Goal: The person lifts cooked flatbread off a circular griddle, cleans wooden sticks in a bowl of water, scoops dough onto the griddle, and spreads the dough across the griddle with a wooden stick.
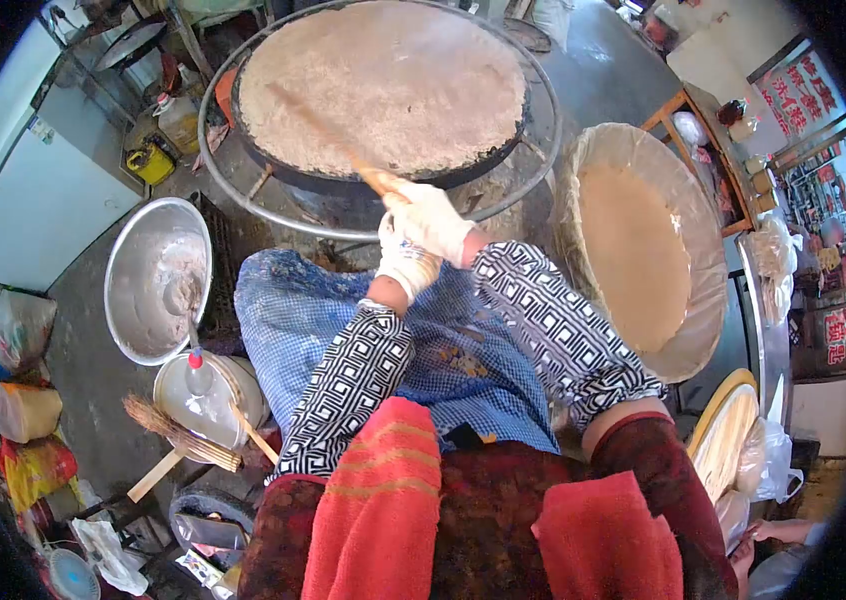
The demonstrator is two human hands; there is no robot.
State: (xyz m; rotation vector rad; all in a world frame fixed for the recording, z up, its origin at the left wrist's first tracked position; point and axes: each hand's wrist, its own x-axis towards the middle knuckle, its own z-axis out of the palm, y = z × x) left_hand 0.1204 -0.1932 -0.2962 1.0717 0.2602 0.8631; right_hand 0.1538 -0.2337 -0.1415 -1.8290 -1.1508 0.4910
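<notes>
My right hand (433, 220) and my left hand (406, 266), both in white gloves, are closed close together around the wooden handle of a long tool (377, 177). Its far end is smeared by motion, so its shape there is unclear. The tool reaches over a large round griddle (343, 185), which is covered by a thin, pale brownish layer of batter (403, 80). Steam or haze hangs over the batter's upper right part. A metal ring (215, 170) runs around the griddle, just beyond my hands.
A steel bowl (133, 290) with batter residue stands left, above a white bucket (243, 375) with a straw brush (168, 425) lying across it. At right is a large plastic-lined basin (583, 160) of tan batter (633, 250). Another person's hand (743, 550) shows at lower right.
</notes>
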